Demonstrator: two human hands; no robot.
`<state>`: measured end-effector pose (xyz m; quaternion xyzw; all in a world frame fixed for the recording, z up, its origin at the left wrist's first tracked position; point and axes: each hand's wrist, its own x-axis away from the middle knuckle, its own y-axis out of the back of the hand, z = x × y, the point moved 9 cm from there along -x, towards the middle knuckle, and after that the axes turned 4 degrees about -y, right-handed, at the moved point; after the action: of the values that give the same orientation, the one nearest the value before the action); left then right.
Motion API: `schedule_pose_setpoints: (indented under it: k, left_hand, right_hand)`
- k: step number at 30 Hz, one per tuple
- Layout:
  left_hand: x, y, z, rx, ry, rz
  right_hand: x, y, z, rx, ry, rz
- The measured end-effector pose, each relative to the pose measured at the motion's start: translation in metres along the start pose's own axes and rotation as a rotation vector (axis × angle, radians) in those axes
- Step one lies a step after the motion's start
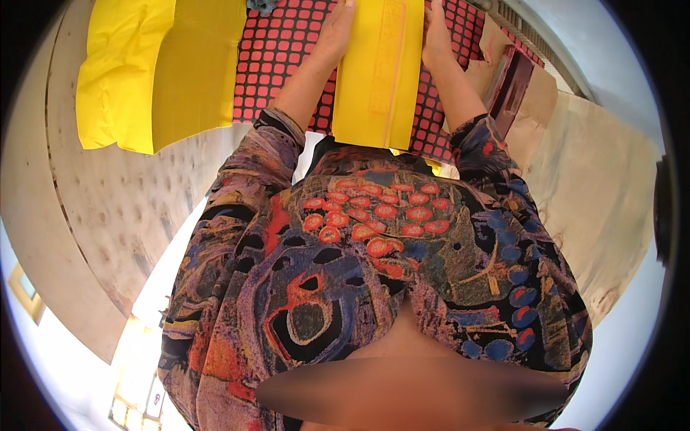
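A long yellow folded sheet [377, 79], paper-like, with faint print and a thin lengthwise line, lies on a red-and-black patterned cloth [284, 43]. Its near end reaches past the cloth's front edge, close to my body. Along the sheet's left edge is my left hand [336, 30]. My right hand [436, 39] is by the right edge, its thumb side toward the sheet. The upper rim of the picture cuts off most fingers of both hands, so their grip is hidden.
More yellow sheeting [194, 72], creased at its left, lies left of the cloth and overhangs its front. A small grey-blue object [261, 6] sits at the top rim. Torn brown cardboard [532, 100] and a dark red box-like piece [509, 86] stand at right.
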<state>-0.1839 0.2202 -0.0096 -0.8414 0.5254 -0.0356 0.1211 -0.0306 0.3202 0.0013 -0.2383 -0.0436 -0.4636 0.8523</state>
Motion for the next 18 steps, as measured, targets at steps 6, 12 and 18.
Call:
schedule_pose_setpoints:
  k: [6, 12, 18]
  left_hand:
    - [0.021, 0.016, 0.004, 0.087, 0.209, -0.055]
    - [0.077, -0.003, -0.008, 0.05, 0.101, 0.047]
    - [0.076, -0.011, -0.011, -0.061, 0.056, 0.018]
  right_hand:
    - [0.018, 0.033, -0.004, 0.04, 0.027, -0.164]
    - [0.063, 0.029, -0.037, -0.049, 0.075, -0.313]
    - [0.07, -0.001, -0.031, -0.082, 0.031, -0.23]
